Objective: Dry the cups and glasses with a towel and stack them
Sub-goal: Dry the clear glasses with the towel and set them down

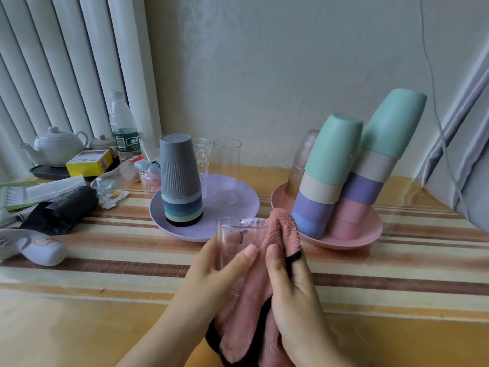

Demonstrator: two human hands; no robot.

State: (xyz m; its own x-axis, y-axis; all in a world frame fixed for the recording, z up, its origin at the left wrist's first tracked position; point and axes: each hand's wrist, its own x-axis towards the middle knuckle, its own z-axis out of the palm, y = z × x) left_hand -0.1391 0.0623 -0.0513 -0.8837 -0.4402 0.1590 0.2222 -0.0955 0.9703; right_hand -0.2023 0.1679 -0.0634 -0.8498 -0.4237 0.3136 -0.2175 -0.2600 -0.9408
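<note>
Now, drying a clear glass (239,241) over the worktop (397,282).
Left hand (219,271) grips it; right hand (291,284) clutches the pink towel (280,229), near both plates' front rims.

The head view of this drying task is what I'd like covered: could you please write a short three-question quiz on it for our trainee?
1. True or false: the clear glass held in the left hand has the pink towel against it.
2. Multiple choice: the grey-topped stack of cups stands on A) the pink plate, B) the lilac plate, C) the bare tablecloth.
3. Fill in: both tall stacks on the pink plate are topped by a cup of ____ colour.

Key
1. True; the right hand holds the towel to it.
2. B.
3. Mint green, on both leaning stacks.
</note>
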